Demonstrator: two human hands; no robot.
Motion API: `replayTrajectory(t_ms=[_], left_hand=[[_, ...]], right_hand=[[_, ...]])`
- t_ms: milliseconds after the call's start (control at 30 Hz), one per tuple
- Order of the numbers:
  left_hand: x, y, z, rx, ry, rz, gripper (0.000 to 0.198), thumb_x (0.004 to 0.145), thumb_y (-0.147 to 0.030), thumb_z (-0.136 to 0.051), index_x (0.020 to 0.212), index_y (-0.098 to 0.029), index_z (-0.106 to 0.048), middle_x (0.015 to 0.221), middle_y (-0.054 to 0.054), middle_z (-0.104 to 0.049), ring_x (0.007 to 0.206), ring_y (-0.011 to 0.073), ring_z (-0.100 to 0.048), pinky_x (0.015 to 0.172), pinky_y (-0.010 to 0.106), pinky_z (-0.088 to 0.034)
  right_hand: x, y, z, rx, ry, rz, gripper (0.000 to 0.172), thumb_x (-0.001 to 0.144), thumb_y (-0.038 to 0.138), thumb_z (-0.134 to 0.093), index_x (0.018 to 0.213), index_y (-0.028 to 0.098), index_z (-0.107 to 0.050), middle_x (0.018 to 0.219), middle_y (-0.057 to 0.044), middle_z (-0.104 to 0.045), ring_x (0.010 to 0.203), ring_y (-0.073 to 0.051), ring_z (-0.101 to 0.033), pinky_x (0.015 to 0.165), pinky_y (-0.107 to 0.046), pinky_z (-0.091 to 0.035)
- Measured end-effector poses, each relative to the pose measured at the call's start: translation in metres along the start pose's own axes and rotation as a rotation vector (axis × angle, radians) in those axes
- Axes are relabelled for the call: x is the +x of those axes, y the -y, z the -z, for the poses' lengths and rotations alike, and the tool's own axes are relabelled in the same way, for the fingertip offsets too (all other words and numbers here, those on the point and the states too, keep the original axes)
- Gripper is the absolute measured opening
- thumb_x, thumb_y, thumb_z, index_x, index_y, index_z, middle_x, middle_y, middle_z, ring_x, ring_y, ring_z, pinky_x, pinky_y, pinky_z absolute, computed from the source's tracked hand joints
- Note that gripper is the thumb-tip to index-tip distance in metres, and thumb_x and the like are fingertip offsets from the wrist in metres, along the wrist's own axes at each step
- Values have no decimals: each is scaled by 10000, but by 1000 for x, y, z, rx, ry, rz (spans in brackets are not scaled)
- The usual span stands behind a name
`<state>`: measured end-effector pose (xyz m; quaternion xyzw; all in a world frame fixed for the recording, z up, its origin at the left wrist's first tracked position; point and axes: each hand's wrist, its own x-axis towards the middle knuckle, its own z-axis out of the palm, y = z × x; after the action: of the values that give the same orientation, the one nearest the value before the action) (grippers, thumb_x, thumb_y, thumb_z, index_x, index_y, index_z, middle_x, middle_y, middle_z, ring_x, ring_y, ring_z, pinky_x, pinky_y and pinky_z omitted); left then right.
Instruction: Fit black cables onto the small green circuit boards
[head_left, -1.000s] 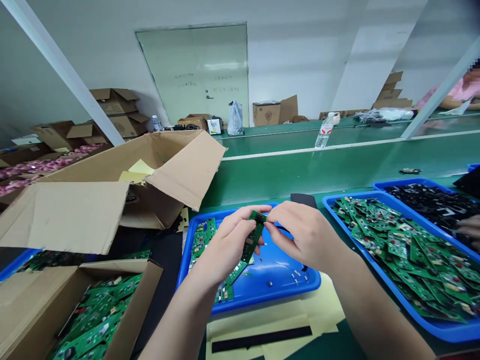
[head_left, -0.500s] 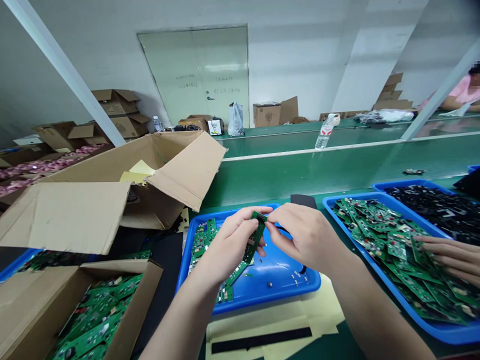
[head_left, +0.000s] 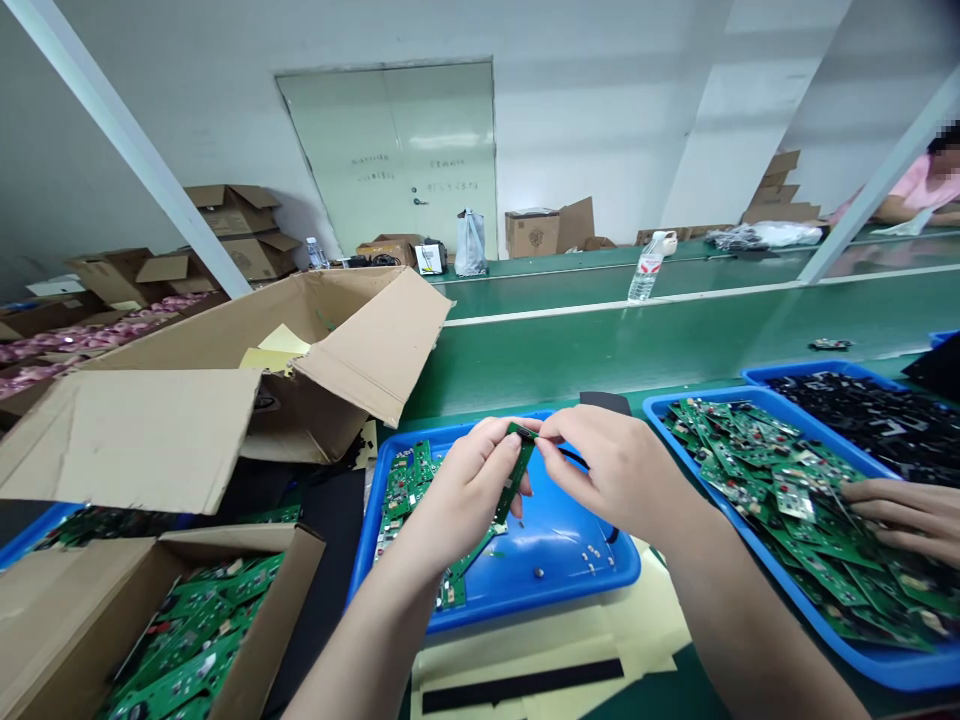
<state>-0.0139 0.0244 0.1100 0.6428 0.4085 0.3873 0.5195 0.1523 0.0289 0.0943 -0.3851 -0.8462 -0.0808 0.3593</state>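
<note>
The green circuit board (head_left: 516, 482) has tipped more edge-on in the thumb-and-finger grip of our left hand (head_left: 471, 482), while our right hand (head_left: 616, 462) pinches at its upper corner above the blue plastic tray (head_left: 551, 605), so work there seems unfinished.

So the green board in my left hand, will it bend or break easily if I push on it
The green board is probably stiff, as it looks straight in your left hand. It's likely light, being small and narrow. The small black part at its upper end could be the fragile spot, since it sits uncovered.
</note>
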Motion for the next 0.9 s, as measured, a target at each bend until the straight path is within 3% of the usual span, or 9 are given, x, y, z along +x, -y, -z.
replayTrajectory(t_ms=[100,233,400,600,700,800,900], left_hand=[[0,0,0,38,-3,-13,280,891,-308,-439,958,-153,-662,605,-23,-523,487,100,-499,485,216,-401],[0,2,-1,47,2,-4,269,895,-335,-432,929,-153,-627,605,-29,-495,482,97,-454,461,210,-375],[0,6,0,103,-2,9,289,899,-363,-446,695,-174,-524,590,-25,-496,488,93,-440,469,206,-357],[-3,3,7,126,101,-1,289,915,-369,-415,715,-182,-508,572,-36,-454,477,88,-394,449,200,-327],[-3,0,10,152,131,3,287,916,-364,-412,724,-180,-520,587,-31,-465,493,94,-413,463,206,-340],[-5,-4,10,186,193,11,316,926,-355,-398,703,-180,-537,581,-32,-469,504,99,-429,481,209,-348],[-7,-7,10,208,165,-37,285,931,-338,-403,824,-186,-619,674,-10,-530,584,116,-466,539,214,-378]], right_hand=[[0,-1,3,35,50,-69,199,907,193,-414,766,184,-554,709,-49,-661,669,-181,-617,576,-286,-402],[0,-2,3,13,14,-81,187,917,213,-423,804,182,-569,720,-53,-664,660,-187,-609,572,-296,-403],[1,-4,3,-32,-18,-18,187,936,215,-429,827,178,-576,772,-68,-670,709,-197,-611,631,-315,-442],[4,-3,-1,28,-136,96,160,940,164,-434,847,189,-562,934,-101,-666,898,-217,-623,813,-381,-496],[4,-3,-4,105,-174,73,174,930,140,-430,1036,185,-560,1118,-135,-614,1063,-239,-584,913,-429,-479],[2,-6,-3,248,-208,32,403,930,185,-443,1331,194,-402,1284,-151,-535,1166,-244,-537,962,-448,-458],[-1,-12,1,383,-154,-80,386,941,312,-454,1317,223,-454,1219,-111,-611,1134,-244,-569,969,-457,-448]])
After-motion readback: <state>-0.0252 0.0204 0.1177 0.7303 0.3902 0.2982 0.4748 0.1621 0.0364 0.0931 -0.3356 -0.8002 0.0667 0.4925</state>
